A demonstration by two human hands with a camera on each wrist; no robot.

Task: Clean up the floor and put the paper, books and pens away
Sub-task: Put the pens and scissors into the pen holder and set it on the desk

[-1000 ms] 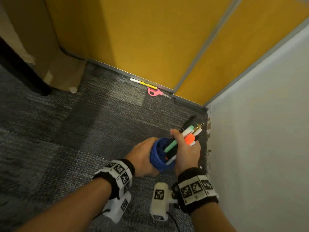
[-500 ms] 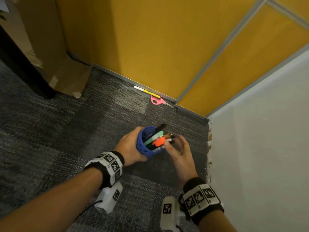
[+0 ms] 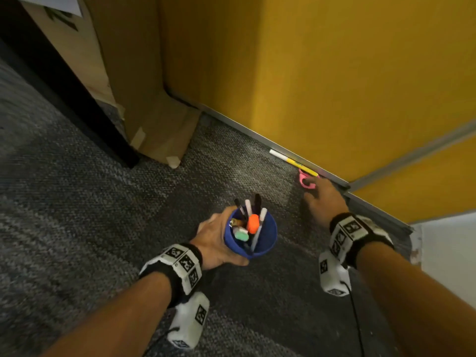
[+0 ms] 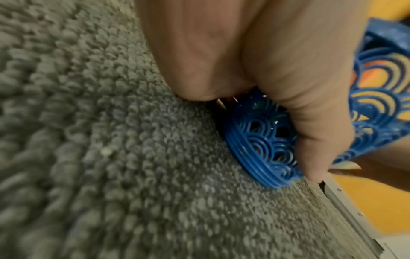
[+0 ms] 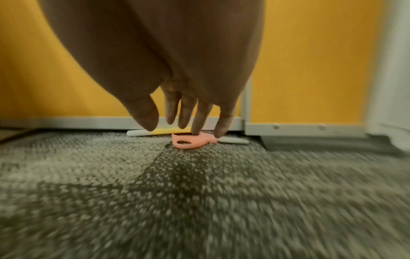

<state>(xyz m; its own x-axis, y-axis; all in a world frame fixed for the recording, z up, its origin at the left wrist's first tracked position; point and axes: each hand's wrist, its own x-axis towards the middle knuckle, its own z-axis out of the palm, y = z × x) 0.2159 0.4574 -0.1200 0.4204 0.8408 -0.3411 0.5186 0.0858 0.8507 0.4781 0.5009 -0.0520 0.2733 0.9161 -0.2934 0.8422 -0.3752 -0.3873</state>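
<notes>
The right hand (image 3: 325, 199) covers the blades of the pink scissors (image 3: 306, 182) in the head view, leaving only the handle loops visible. The carpet (image 5: 199, 219) smears into blur in the right wrist view. The left hand (image 4: 255, 73) hides much of the blue pen holder (image 4: 264, 149), cut off at the frame's right edge.

Open carpet (image 3: 103, 228) btwn and behind both hands. Yellow partition (image 3: 334, 73) blocks just beyond right hand (image 3: 325, 199); cardboard box (image 3: 144, 104) stands ahead-left of left hand (image 3: 215, 239).
</notes>
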